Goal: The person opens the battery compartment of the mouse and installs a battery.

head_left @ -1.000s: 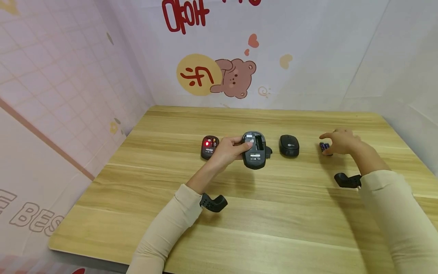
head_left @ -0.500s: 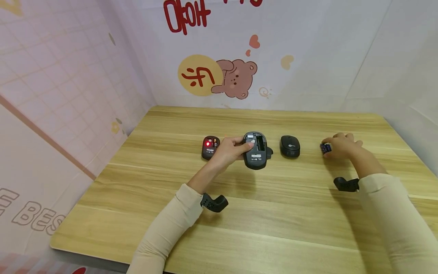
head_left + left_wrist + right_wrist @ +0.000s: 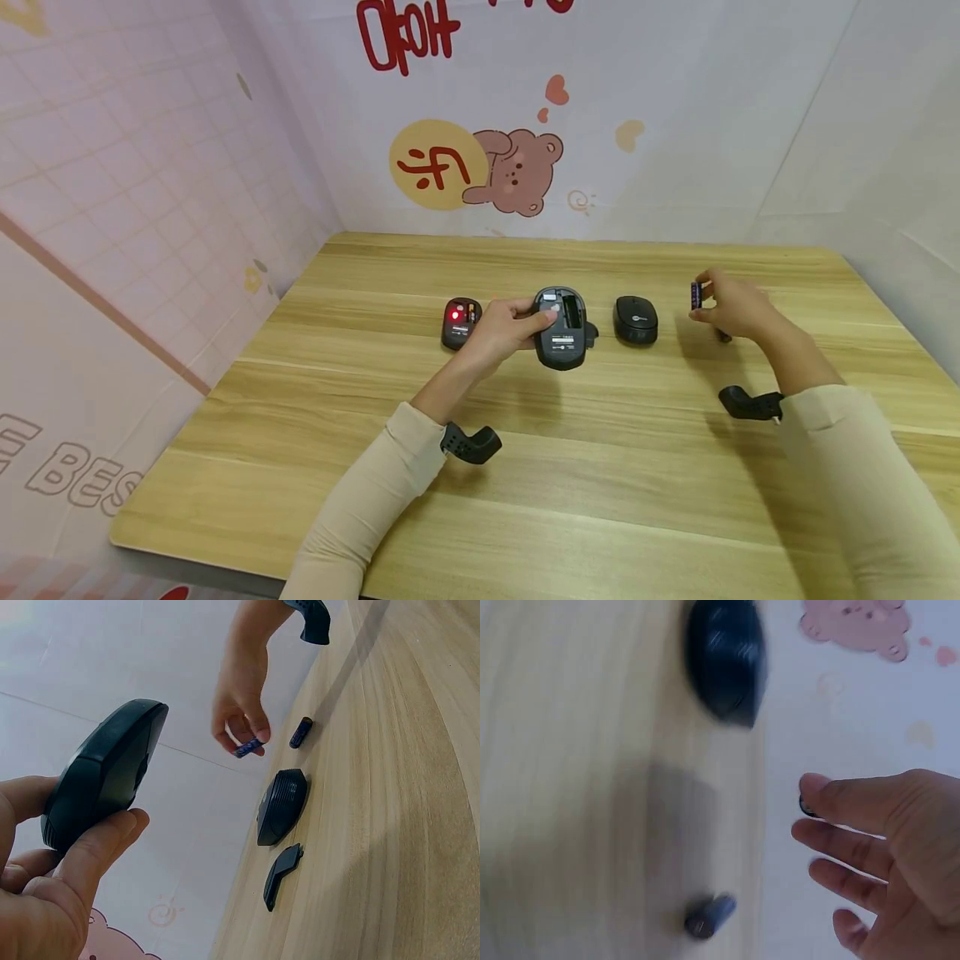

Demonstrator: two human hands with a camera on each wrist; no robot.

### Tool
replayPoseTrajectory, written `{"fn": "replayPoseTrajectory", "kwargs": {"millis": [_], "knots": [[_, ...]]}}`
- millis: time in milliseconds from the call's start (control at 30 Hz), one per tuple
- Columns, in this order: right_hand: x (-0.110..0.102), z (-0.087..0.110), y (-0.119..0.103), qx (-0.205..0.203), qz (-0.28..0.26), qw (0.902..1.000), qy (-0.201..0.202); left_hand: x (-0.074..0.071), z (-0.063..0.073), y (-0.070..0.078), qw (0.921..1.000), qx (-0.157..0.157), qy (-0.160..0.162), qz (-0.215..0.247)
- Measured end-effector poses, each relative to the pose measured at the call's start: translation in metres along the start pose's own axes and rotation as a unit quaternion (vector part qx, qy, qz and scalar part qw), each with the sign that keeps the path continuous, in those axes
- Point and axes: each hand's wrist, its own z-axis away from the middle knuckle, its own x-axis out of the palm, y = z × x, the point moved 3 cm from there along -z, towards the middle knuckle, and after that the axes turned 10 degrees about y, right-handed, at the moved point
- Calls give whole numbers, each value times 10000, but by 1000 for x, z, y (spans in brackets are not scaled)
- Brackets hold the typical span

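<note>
My left hand (image 3: 504, 335) grips a black computer mouse (image 3: 558, 352) above the table, thumb on its underside. The underside faces me and its battery slot stands uncovered, with no battery visible in it. Raised off the table to the right, my right hand (image 3: 738, 310) pinches a dark blue battery (image 3: 696, 295) between thumb and fingers. A second battery (image 3: 301, 732) lies on the wood below that hand, mostly hidden by it in the head view. Behind the held mouse lies a small black cover (image 3: 280, 877), partly hidden in the head view.
Another black mouse (image 3: 635, 320) rests right side up between my hands. Left of my left hand, a third mouse (image 3: 460, 325) lies underside up, glowing red, a battery visible in its slot. Walls of printed cloth border the wooden table (image 3: 570, 483).
My right hand has closed on one of the two batteries, lifted it off the table and shifted slightly left. My left hand keeps the mouse in nearly the same place.
</note>
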Motion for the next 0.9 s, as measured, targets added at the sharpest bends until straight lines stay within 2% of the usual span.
{"fn": "replayPoseTrajectory", "kwargs": {"millis": [100, 200, 367, 633, 800, 900], "knots": [[-1, 0, -14, 19, -646, 9978, 143, 0, 0, 0, 10000, -13, 5, -27], [-3, 2, -30, 51, -1067, 9936, 364, 0, 0, 1, 10000, -20, 21, -65], [-6, 5, -57, -74, -1464, 9873, 621, 0, -1, 1, 10000, -8, 34, -60], [-6, 10, -90, 7, -2147, 9740, 728, 3, -1, 2, 10000, 16, 11, -98], [-7, 12, -110, -179, -2564, 9620, 926, 3, -1, 2, 10000, 15, 10, -62], [-9, 15, -122, -272, -2577, 9593, 1120, 3, -1, 2, 10000, 13, 10, -82]]}}
